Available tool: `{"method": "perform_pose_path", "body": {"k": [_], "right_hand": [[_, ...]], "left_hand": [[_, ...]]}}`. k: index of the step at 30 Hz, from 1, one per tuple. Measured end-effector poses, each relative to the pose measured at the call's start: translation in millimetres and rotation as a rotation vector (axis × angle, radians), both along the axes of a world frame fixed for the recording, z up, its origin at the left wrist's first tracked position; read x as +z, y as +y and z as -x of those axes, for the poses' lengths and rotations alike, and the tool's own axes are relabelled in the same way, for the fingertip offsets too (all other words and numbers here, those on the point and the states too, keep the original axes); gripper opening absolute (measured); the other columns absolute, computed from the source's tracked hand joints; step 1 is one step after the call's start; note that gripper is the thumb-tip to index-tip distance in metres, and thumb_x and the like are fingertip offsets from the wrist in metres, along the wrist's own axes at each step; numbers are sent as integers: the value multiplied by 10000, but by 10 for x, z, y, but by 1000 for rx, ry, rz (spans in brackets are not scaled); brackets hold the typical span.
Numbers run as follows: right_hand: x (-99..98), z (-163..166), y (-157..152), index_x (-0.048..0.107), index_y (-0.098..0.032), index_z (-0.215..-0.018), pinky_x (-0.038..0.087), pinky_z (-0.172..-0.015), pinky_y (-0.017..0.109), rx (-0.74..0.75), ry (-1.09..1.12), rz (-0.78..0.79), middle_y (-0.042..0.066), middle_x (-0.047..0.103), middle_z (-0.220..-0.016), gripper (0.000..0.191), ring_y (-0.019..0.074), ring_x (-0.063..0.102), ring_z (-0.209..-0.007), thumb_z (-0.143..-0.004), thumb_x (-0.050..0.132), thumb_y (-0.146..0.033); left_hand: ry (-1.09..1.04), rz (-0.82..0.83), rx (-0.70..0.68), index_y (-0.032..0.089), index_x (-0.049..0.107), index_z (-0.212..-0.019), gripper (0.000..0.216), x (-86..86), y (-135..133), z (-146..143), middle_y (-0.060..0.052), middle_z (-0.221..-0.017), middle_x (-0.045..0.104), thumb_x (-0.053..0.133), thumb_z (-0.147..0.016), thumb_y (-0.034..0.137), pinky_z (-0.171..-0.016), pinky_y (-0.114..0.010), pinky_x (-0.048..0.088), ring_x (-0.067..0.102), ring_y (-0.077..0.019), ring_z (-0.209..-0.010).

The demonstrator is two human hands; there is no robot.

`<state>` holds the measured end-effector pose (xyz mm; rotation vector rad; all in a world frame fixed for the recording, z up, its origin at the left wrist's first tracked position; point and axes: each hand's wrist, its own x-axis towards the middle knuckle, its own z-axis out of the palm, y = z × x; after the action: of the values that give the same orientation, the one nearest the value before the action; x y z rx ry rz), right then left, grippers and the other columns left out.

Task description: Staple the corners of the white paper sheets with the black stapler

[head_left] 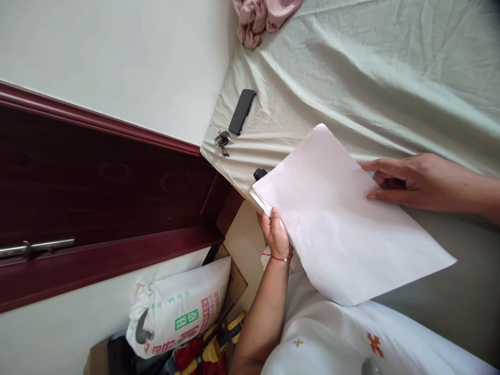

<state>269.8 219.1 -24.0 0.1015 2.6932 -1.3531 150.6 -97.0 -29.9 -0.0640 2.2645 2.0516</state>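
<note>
A large stack of white paper sheets (332,219) lies tilted across the middle of the view, its top face blank. My left hand (276,235), with a red string bracelet at the wrist, grips the lower left edge, thumb on top and the other fingers mostly hidden beneath. Several layers show at the left corner. At the upper right edge is my right hand (414,182); its thumb and index finger are apart and touch the top sheet, while the other fingers curl in. Behind the left corner, a small black object (259,174) is partly covered by the paper.
A pale green sheet (304,78) covers the surface ahead. On it lie a black phone-like slab (242,112), keys (223,138) and pink cloth (258,18). To the left are a dark red door (97,177), a printed white sack (183,302) and yellow-and-black items (213,350).
</note>
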Motion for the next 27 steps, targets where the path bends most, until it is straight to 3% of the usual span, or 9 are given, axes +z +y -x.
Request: {"method": "perform_pose_path", "body": {"k": [19,27], "right_hand": [[-3,-8,14,618,-180,-1376,391,-585,209,-4,13,-42,56,674,-806,780,86,550,-582,-882,452,-761],[-28,-21,16,613,-234,-1387,418,-594,217,-7,9,-70,47,697,-878,759,93,569,-612,-879,442,-772]], "left_hand": [[50,83,-21,192,689,-1255,526,35,33,-15,-113,-1266,722,688,-891,572,-1087,-395,490,638,-285,-1260],[80,121,-27,194,693,-1251,512,47,32,-20,-113,-1281,709,675,-902,568,-1110,-390,473,625,-281,-1281]]}}
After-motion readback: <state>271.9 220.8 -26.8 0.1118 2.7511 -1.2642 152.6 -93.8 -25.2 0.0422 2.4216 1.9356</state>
